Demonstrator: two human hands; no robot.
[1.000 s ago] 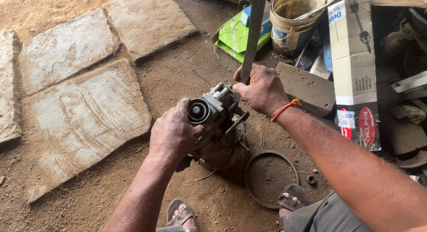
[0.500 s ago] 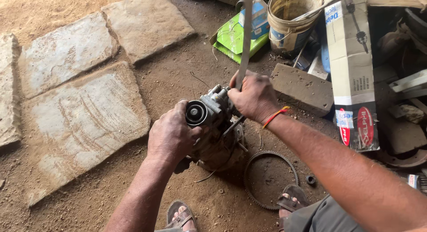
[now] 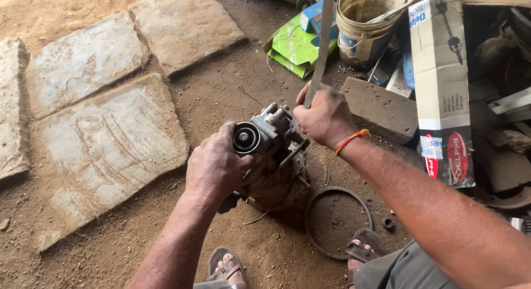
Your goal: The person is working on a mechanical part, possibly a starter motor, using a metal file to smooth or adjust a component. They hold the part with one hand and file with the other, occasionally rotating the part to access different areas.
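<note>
A greasy metal engine part (image 3: 271, 150) with a round black opening at its end stands on the dirt ground between my feet. My left hand (image 3: 215, 164) grips its near left side. My right hand (image 3: 326, 117), with an orange band on the wrist, is closed around the lower end of a long flat metal bar (image 3: 322, 40) that rises steeply toward the top of the view. The bar's lower tip meets the part at its top right, hidden under my fingers.
A toothed ring gear (image 3: 338, 222) lies on the dirt by my right foot. Behind are a stone block (image 3: 381, 106), a dirty bucket (image 3: 365, 23), a green carton (image 3: 293, 45) and a tall cardboard box (image 3: 442, 89). Flat stone slabs (image 3: 105, 145) cover the left.
My right hand has slid slightly lower on the bar. The bar's top leans a little more to the right; the left hand and the part stay put.
</note>
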